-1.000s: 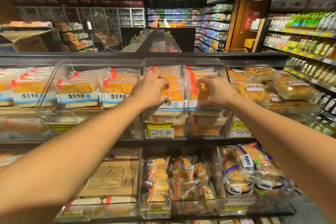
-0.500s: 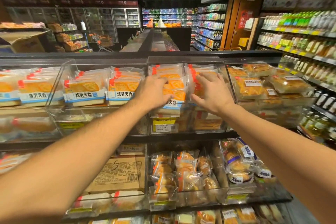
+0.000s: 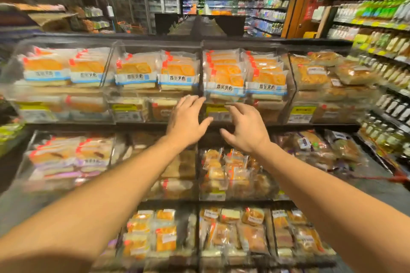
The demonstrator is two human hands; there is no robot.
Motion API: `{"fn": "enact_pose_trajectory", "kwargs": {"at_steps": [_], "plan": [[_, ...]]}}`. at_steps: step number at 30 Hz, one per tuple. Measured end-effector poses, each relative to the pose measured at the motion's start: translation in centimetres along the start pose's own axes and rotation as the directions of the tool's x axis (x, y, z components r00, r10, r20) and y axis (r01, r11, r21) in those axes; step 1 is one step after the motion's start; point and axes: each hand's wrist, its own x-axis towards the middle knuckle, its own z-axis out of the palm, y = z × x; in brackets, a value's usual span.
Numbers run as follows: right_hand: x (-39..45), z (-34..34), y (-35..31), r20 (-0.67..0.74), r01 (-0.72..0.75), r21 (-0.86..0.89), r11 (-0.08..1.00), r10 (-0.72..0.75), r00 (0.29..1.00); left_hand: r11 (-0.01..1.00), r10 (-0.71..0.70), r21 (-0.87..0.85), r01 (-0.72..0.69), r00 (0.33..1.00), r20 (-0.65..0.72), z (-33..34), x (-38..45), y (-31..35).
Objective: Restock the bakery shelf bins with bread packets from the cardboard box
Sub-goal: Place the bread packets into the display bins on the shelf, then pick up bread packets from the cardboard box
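Note:
Orange-and-white bread packets (image 3: 224, 73) stand stacked in a clear bin (image 3: 290, 86) on the top bakery shelf, with more of the same packets (image 3: 178, 72) in the bins to the left. My left hand (image 3: 186, 122) and my right hand (image 3: 246, 127) hover side by side in front of the shelf, just below that bin. Both have loosely spread fingers and hold nothing. The cardboard box is not clearly visible; the picture is blurred.
Lower shelves hold bins of small wrapped buns (image 3: 230, 168) and assorted packets (image 3: 155, 235). Round loaves (image 3: 315, 73) fill the top bin to the right. A drinks shelf (image 3: 381, 29) lines the aisle at right.
Both hands have let go of the packets in the top bin and drawn back and down. The view has tilted lower, showing more shelves.

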Motion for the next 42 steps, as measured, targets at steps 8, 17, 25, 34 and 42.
{"fn": "enact_pose_trajectory", "kwargs": {"at_steps": [8, 17, 25, 34, 42], "plan": [[-11.1, 5.9, -9.5, 0.266, 0.149, 0.142, 0.979, -0.183, 0.947, 0.921, -0.39, 0.062, 0.385, 0.907, 0.161, -2.5, -19.7, -1.1], [-23.5, 12.8, -29.5, 0.474, 0.347, 0.312, 0.885, -0.461, 0.75, 0.645, -0.762, 0.249, 0.723, 0.633, 0.136, -11.9, -46.3, -8.5], [-32.3, 18.4, -55.0, 0.55, 0.471, 0.473, 0.745, -0.667, 0.502, 0.276, -0.961, 0.295, 0.915, 0.271, 0.057, -26.7, -66.8, -19.0], [-35.8, 21.7, -76.5, 0.574, 0.537, 0.517, 0.666, -0.735, 0.359, 0.041, -0.999, 0.307, 0.951, 0.041, 0.004, -40.2, -79.5, -28.6], [-30.8, 29.5, -88.8, 0.53, 0.552, 0.57, 0.608, -0.786, 0.318, -0.007, -1.0, 0.331, 0.943, 0.0, -0.023, -41.2, -81.4, -42.0]]}}
